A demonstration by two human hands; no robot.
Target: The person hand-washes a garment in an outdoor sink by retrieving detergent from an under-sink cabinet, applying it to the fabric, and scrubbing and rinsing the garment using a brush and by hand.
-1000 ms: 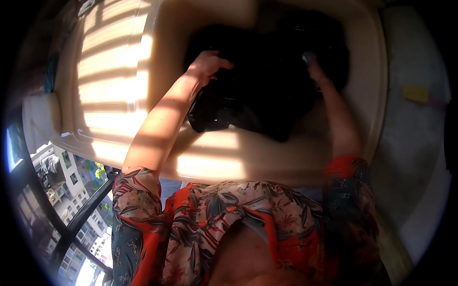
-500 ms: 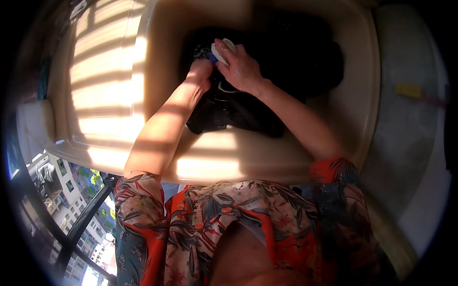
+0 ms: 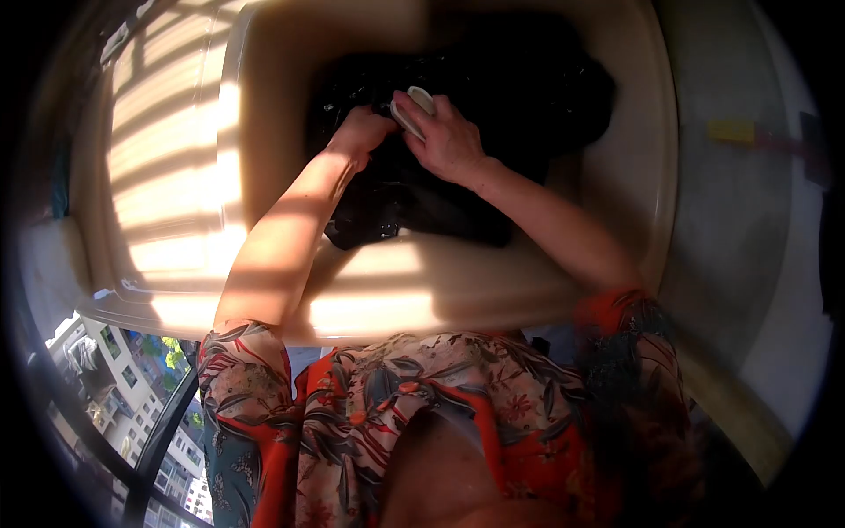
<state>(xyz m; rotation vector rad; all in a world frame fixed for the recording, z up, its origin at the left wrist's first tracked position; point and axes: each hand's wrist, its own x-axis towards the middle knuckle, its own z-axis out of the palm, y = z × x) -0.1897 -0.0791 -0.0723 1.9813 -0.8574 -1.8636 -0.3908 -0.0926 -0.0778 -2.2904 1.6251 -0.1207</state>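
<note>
Wet dark clothes (image 3: 519,97) lie bunched in a beige laundry sink (image 3: 629,194). My right hand (image 3: 451,141) is closed around a white oval scrub brush (image 3: 422,99), its face turned down toward the cloth. Just left of it, my left hand (image 3: 359,132) has its fingers curled down into the dark cloth, gripping it. The fingertips of my left hand are partly hidden, and the brush's underside is out of sight.
A sunlit beige side surface (image 3: 167,167) adjoins the sink on the left, striped with shadows. To the right, a yellow-ended object (image 3: 731,131) lies on a pale ledge (image 3: 731,229). A window with dark bars (image 3: 163,431) shows buildings at lower left.
The view has shifted slightly. My right hand and the brush have moved a little down relative to the cloth; a blue patch and pale cord seen before no longer show.
</note>
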